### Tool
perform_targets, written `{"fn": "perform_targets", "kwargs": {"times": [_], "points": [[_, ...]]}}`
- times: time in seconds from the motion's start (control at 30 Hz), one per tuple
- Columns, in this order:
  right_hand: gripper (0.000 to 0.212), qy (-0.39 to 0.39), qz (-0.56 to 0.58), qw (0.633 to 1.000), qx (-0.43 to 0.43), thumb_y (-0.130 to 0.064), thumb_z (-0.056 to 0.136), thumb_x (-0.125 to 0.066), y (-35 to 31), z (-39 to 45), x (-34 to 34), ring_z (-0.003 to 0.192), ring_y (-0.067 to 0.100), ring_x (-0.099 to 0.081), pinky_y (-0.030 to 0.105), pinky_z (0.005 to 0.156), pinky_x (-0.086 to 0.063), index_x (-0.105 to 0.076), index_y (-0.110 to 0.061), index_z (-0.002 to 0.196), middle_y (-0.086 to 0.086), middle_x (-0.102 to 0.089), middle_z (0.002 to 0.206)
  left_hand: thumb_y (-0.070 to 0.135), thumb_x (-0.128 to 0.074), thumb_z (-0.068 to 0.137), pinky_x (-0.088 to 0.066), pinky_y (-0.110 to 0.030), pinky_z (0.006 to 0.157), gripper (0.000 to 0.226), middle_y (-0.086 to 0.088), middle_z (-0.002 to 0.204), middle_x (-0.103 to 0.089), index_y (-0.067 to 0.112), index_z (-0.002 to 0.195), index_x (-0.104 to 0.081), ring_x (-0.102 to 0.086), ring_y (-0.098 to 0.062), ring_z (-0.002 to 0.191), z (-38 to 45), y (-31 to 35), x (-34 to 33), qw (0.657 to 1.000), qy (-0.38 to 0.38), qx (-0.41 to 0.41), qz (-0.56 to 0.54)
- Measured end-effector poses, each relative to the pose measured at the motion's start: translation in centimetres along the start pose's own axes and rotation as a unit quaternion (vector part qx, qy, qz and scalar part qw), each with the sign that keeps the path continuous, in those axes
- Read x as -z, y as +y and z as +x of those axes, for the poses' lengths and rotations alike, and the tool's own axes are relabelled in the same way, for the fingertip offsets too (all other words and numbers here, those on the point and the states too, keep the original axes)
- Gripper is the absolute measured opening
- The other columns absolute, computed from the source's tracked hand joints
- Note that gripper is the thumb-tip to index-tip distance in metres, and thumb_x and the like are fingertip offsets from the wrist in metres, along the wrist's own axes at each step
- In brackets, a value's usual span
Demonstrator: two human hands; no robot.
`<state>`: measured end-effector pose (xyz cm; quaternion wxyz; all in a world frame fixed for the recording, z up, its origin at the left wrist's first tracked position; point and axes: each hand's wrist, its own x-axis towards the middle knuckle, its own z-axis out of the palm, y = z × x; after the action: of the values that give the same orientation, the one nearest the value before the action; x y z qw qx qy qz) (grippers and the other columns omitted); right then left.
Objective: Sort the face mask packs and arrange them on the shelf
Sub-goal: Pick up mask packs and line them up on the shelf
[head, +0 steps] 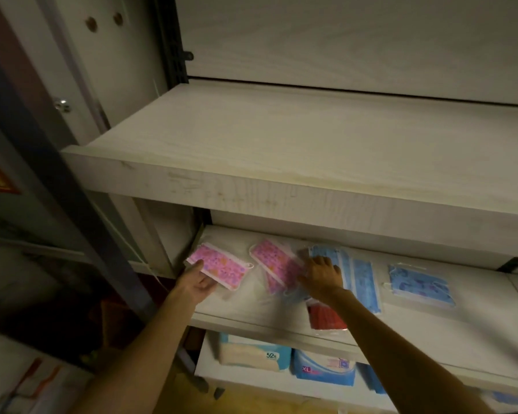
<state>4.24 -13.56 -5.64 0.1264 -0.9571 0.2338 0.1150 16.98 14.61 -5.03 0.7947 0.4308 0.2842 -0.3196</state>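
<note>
On middle shelf (240, 306) | left hand (195, 282) grips far-left pink pack (222, 268), long axis slanting rightward | right hand (322, 274) flat on blue packs (361, 279), second pink pack (277, 264) just left.

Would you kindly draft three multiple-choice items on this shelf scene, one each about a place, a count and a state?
1. Where does the red mask pack lie?
A. at the front edge of the middle shelf
B. on the top shelf
C. on the floor

2. How many pink mask packs show?
A. one
B. two
C. four

3. What is the left hand doing?
A. hanging idle
B. holding the left pink pack
C. touching the red pack

Key: 1 A, it overhangs that edge under the right forearm; 2 B, the left one plus the second pink pack; 3 B, its thumb lies over that pack's near corner.
</note>
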Motion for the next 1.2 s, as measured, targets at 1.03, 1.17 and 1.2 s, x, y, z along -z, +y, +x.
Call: {"fn": "perform_targets", "kwargs": {"times": [1.03,1.17,1.2], "points": [[0.017,0.066,0.633,0.757,-0.147,0.010,0.095,-0.050,7.0,-11.3,3.3,0.085,0.039,-0.073,0.046,0.073,-0.062,-0.061,0.004,0.107,0.026,-0.070,0.099,-0.005,-0.069,0.084,-0.060,-0.043,0.078,0.041,-0.009,0.113,-0.070,0.015,0.119,-0.063,-0.071,-0.029,0.098,-3.2,-5.5,-3.1,0.917,-0.119,-0.140,0.354],[0.019,0.081,0.658,0.739,-0.123,0.006,0.098,-0.048,9.7,-15.9,3.8,0.090,0.038,-0.073,0.046,0.076,-0.061,-0.060,0.001,0.112,0.024,-0.072,0.103,-0.002,-0.068,0.087,-0.059,-0.048,0.085,0.041,-0.008,0.113,-0.073,0.020,0.121,-0.063,-0.072,-0.028,0.099,-5.4,-8.0,-4.4,0.904,-0.164,-0.122,0.375],[0.019,0.087,0.663,0.734,-0.119,0.004,0.098,-0.049,10.4,-17.2,3.9,0.090,0.038,-0.073,0.045,0.076,-0.061,-0.060,0.000,0.112,0.023,-0.073,0.102,-0.002,-0.067,0.088,-0.059,-0.046,0.083,0.040,-0.008,0.112,-0.073,0.018,0.122,-0.063,-0.073,-0.028,0.098,-6.2,-8.9,-4.9,0.901,-0.174,-0.118,0.379]]}}
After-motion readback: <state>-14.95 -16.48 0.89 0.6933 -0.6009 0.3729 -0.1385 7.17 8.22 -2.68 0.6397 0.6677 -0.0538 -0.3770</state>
